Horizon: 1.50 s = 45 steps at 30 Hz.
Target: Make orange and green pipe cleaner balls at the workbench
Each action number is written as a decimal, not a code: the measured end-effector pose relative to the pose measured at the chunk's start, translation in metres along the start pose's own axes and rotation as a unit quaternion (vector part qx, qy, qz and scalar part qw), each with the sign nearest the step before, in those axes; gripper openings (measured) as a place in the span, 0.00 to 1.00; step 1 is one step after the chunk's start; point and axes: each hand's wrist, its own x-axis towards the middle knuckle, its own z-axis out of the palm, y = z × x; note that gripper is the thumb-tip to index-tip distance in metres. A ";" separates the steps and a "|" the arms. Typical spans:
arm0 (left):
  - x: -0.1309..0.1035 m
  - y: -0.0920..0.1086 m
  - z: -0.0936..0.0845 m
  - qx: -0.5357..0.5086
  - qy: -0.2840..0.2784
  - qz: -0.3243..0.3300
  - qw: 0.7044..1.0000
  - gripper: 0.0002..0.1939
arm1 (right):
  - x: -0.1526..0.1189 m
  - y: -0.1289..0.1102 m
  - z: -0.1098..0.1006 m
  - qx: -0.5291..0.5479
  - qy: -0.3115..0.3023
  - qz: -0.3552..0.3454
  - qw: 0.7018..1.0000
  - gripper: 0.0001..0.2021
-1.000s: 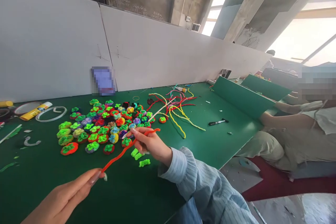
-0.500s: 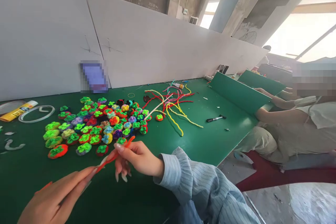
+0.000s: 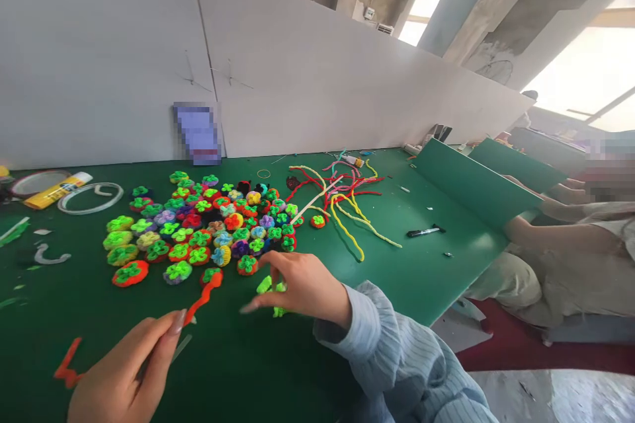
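Between thumb and fingers my left hand (image 3: 126,367) pinches a wavy orange pipe cleaner (image 3: 202,297). One end points up toward the pile; another orange end shows left of the hand. My right hand (image 3: 300,284) hovers over the table with thumb and fingers apart, holding nothing that I can see. Just under it is a bright green pipe-cleaner piece (image 3: 264,285), partly hidden by the fingers. Ahead of both hands lies a pile of small round pipe-cleaner pieces with green flower-like tops, the nearest being an orange one (image 3: 129,273).
Loose red and yellow pipe cleaners (image 3: 347,228) spread beyond the pile, and a black marker (image 3: 425,231) lies to their right. At left are a yellow glue tube (image 3: 58,190) and a clear ring (image 3: 90,199). A white partition (image 3: 317,92) stands behind; a co-worker (image 3: 570,251) sits at right.
My right hand has let go of the orange pipe cleaner and moved right, its fingers spreading. The left hand keeps its pinch. The whole view has shifted slightly.
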 end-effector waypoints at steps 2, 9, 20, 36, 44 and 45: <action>0.000 0.003 0.000 -0.025 -0.041 -0.013 0.999 0.15 | -0.003 0.002 0.003 -0.155 -0.055 -0.015 0.986 0.32; 0.003 0.015 0.004 -0.063 -0.085 -0.013 0.994 0.14 | -0.007 -0.005 0.014 -0.304 -0.123 0.000 0.944 0.26; 0.000 0.004 0.006 -0.083 -0.056 -0.037 0.994 0.09 | -0.005 -0.006 -0.001 -0.255 -0.247 0.046 0.934 0.28; 0.002 0.012 0.002 -0.109 -0.053 -0.052 0.991 0.08 | -0.011 -0.012 0.003 -0.317 -0.185 0.058 0.928 0.14; 0.002 0.008 0.007 -0.110 -0.059 -0.033 0.992 0.08 | -0.011 -0.006 0.004 -0.318 -0.159 0.008 0.934 0.08; 0.001 0.008 0.007 -0.110 -0.059 -0.037 0.991 0.09 | -0.011 -0.006 0.003 -0.318 -0.159 0.008 0.935 0.08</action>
